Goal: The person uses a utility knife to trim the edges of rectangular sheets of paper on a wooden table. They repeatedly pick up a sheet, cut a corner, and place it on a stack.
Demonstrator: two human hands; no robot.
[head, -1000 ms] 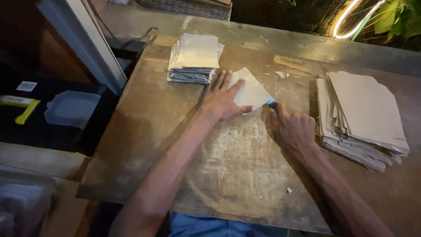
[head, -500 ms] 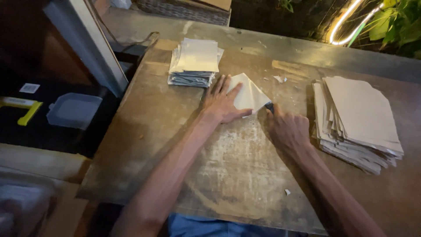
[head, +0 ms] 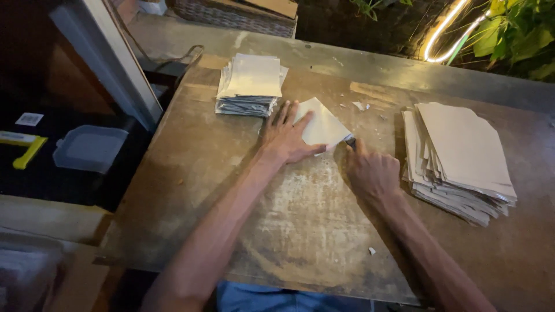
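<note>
My left hand (head: pixel 284 137) lies flat with fingers spread on a folded white paper sheet (head: pixel 324 124) on the worn wooden table (head: pixel 300 219). My right hand (head: pixel 370 170) is closed around a small dark-tipped tool (head: pixel 350 140) whose tip touches the sheet's lower right edge; most of the tool is hidden in the fist. A neat pile of folded sheets (head: pixel 251 84) sits just behind my left hand. A bigger, looser pile of flat sheets (head: pixel 459 159) lies to the right of my right hand.
A grey metal post (head: pixel 110 63) slants along the table's left side. Below it on a dark surface are a translucent plastic lid (head: pixel 89 149) and a yellow tool (head: pixel 26 151). A woven basket (head: pixel 234 14) stands behind the table. Paper scraps (head: pixel 361 106) dot the tabletop.
Both hands stay on the folded sheet; the right hand with the tool has shifted slightly along its edge. The view has drifted a little.
</note>
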